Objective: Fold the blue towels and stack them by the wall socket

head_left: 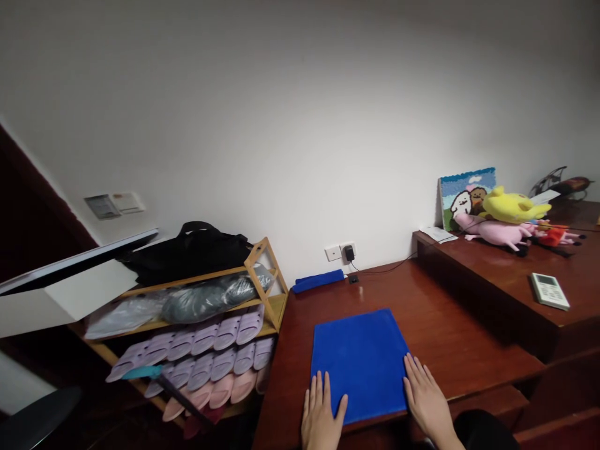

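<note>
From here the blue cloth (359,365) lies at one o'clock from the left hand (322,417), ten from the right hand (427,400); both touch it, fingers loosely apart.

At the bottom centre of the frame, the person's left grip (322,417) is a bare hand with slim, tapering fingers and a shorter thumb, cut off by the lower edge near the wrist. Farther right, the right grip (426,400) is bare too, its smooth back narrowing into an uncovered wrist (the nails on both are too small to judge). Toward the lower right, a rounded black shape (485,431) could be dark clothing or furniture; which one cannot be told.
</note>
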A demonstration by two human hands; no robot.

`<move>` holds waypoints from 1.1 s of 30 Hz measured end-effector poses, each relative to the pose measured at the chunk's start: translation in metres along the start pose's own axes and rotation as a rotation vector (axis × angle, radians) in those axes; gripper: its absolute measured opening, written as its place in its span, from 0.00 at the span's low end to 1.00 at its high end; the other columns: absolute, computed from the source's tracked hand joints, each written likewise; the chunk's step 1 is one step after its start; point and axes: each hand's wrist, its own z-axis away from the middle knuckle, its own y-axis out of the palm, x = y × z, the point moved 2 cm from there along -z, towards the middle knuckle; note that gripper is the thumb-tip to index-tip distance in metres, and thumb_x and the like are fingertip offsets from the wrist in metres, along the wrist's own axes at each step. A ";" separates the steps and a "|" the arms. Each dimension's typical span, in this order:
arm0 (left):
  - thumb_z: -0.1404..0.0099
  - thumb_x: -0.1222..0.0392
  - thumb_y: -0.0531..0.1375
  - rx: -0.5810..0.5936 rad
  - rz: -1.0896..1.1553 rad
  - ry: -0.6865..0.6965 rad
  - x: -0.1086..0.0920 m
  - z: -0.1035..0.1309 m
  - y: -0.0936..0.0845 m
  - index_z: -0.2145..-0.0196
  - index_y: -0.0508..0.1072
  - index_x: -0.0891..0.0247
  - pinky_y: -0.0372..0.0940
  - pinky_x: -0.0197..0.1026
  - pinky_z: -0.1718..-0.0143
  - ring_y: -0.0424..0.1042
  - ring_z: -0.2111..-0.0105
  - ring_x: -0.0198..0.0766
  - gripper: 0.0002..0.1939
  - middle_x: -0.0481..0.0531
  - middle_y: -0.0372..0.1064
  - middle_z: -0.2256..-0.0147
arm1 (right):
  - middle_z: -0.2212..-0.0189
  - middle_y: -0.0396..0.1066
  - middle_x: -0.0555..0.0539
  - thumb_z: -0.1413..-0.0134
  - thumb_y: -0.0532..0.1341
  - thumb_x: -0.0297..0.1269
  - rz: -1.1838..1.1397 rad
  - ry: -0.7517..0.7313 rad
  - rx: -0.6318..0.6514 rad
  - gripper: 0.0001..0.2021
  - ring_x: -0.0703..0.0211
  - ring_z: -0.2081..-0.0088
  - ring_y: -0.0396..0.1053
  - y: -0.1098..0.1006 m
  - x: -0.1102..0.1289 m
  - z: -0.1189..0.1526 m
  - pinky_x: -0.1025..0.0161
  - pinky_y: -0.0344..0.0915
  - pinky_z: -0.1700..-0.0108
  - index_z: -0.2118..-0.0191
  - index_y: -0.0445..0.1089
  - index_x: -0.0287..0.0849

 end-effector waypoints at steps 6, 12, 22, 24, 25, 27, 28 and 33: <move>0.24 0.38 0.44 0.000 0.021 0.047 -0.030 -0.008 -0.009 0.27 0.53 0.69 0.48 0.59 0.27 0.45 0.27 0.52 0.40 0.60 0.43 0.27 | 0.31 0.60 0.42 0.27 0.43 0.50 0.019 -0.010 -0.009 0.31 0.47 0.30 0.58 -0.002 0.003 -0.001 0.48 0.56 0.29 0.31 0.63 0.37; 0.21 0.43 0.39 0.063 0.246 0.448 -0.153 -0.024 -0.023 0.26 0.50 0.60 0.49 0.56 0.26 0.44 0.26 0.46 0.33 0.50 0.41 0.26 | 0.30 0.60 0.42 0.28 0.45 0.48 -0.005 -0.025 0.007 0.30 0.46 0.29 0.57 -0.002 0.000 -0.002 0.47 0.55 0.28 0.30 0.63 0.38; 0.22 0.42 0.39 0.090 0.193 0.359 -0.123 -0.032 -0.001 0.26 0.52 0.58 0.49 0.57 0.27 0.47 0.27 0.49 0.33 0.51 0.45 0.26 | 0.30 0.59 0.43 0.28 0.44 0.48 0.026 -0.019 0.006 0.30 0.46 0.29 0.57 0.003 -0.001 -0.002 0.48 0.56 0.29 0.31 0.63 0.39; 0.22 0.42 0.40 0.054 0.125 0.244 -0.080 -0.030 0.002 0.27 0.53 0.59 0.50 0.60 0.28 0.48 0.27 0.51 0.33 0.53 0.46 0.27 | 0.30 0.59 0.43 0.27 0.43 0.49 0.019 -0.019 -0.008 0.31 0.46 0.30 0.57 0.003 -0.001 -0.001 0.47 0.56 0.29 0.31 0.63 0.38; 0.22 0.42 0.41 0.035 0.090 0.181 -0.058 -0.028 0.003 0.27 0.54 0.59 0.50 0.61 0.28 0.48 0.27 0.51 0.33 0.54 0.47 0.27 | 0.30 0.60 0.42 0.28 0.43 0.49 0.016 -0.018 -0.012 0.31 0.46 0.30 0.57 0.003 -0.001 -0.001 0.47 0.56 0.29 0.31 0.63 0.38; 0.23 0.42 0.42 0.000 0.037 0.078 -0.022 -0.024 0.004 0.27 0.55 0.60 0.51 0.61 0.28 0.49 0.27 0.51 0.34 0.55 0.49 0.27 | 0.31 0.60 0.42 0.28 0.43 0.49 0.010 -0.014 -0.006 0.31 0.45 0.30 0.58 0.003 -0.002 0.001 0.46 0.56 0.29 0.31 0.64 0.38; 0.23 0.41 0.42 -0.017 0.023 0.048 -0.009 -0.022 0.004 0.27 0.56 0.61 0.51 0.59 0.28 0.50 0.27 0.50 0.34 0.55 0.49 0.27 | 0.31 0.60 0.42 0.28 0.43 0.50 0.008 -0.011 0.004 0.31 0.45 0.30 0.57 0.003 -0.003 0.001 0.45 0.56 0.29 0.31 0.64 0.38; 0.23 0.39 0.42 -0.079 0.023 0.022 0.007 -0.013 0.009 0.28 0.56 0.65 0.52 0.55 0.28 0.50 0.27 0.49 0.37 0.58 0.49 0.27 | 0.29 0.56 0.43 0.29 0.41 0.50 0.008 0.021 0.142 0.33 0.46 0.28 0.54 0.000 -0.005 -0.003 0.44 0.55 0.28 0.29 0.60 0.36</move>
